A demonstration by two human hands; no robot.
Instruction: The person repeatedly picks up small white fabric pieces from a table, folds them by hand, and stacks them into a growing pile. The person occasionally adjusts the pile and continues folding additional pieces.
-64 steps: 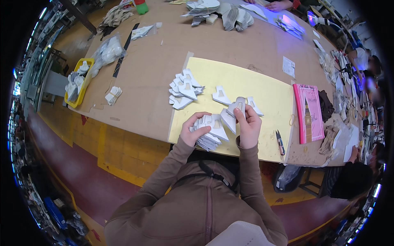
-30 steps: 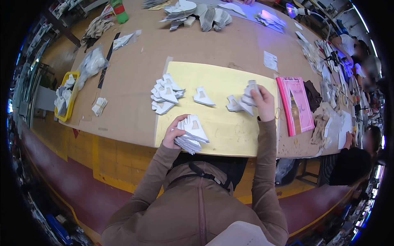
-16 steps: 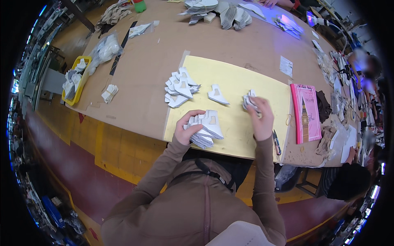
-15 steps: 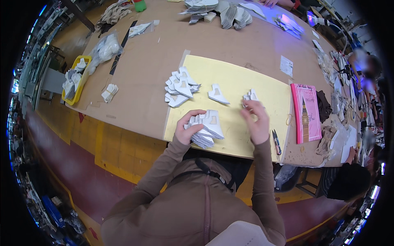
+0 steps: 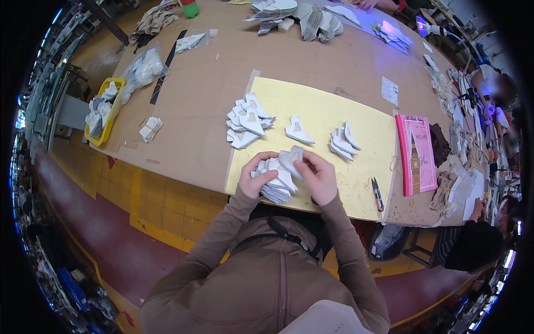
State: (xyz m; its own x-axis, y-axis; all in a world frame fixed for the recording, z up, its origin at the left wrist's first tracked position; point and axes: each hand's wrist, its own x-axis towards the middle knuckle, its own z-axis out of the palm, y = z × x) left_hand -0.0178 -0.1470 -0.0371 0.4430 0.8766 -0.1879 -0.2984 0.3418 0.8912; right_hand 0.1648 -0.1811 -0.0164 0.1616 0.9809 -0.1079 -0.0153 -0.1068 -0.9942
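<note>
My left hand (image 5: 257,173) is closed round a thick stack of white cut shoe-upper pieces (image 5: 276,192) at the near edge of the yellow sheet (image 5: 356,183). Between the thumb and fingers of my right hand (image 5: 318,175) is one such piece (image 5: 290,160), lifted over the stack's right side. Beyond my hands lies a single white piece with a cut-out (image 5: 299,131). A larger overlapping pile (image 5: 245,119) sits to its left. On its right rests a smaller pile (image 5: 343,142).
Right of the piles lie thread snips (image 5: 377,195) and a pink book (image 5: 414,156). A yellow basket of pieces (image 5: 115,111) stands at the table's left edge, beside a plastic bag (image 5: 146,69). Stacked pieces (image 5: 322,25) and another person's hand (image 5: 365,4) are at the far side.
My right hand has moved left from the small right pile to the stack in my left hand. It now pinches one piece there; the right pile shows fully.
</note>
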